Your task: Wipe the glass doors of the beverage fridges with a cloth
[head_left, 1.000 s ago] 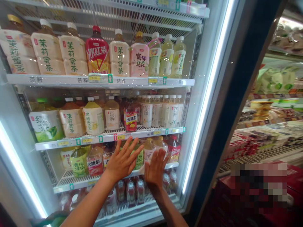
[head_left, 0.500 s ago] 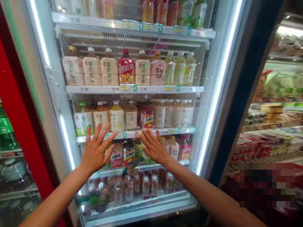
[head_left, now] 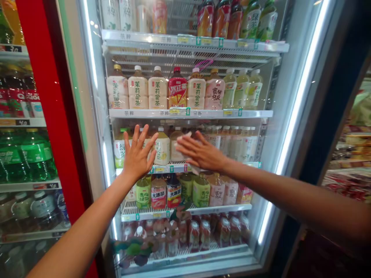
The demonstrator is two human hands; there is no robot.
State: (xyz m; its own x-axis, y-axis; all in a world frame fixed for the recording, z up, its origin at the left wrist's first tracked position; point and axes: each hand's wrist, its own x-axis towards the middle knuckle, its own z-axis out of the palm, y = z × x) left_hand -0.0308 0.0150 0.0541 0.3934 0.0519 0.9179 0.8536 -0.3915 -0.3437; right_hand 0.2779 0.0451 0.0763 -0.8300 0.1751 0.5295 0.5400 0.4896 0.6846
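My left hand is raised with fingers spread, its palm toward the glass door of an upright drinks cooler; it appears to rest on the glass. To its right, my right hand lies flat over a thin white cloth, pressing it to the same pane. Parts of the cloth stick out above and below the fingers; whether it is paper or fabric, I cannot tell. Behind the glass stand bottled teas, among them a yellow-green bottle between my hands and a red bottle one shelf higher.
Leaf-like decals mark the lower glass. A bright light strip runs down the cooler's right side. On the left, past a red post, another shelf holds green soda bottles. Blurred packaged goods sit at far right.
My right hand has swept upward and turned more sideways over the glass, with the white cloth now showing. My left hand sits higher on the pane, still spread. The view has swung left.
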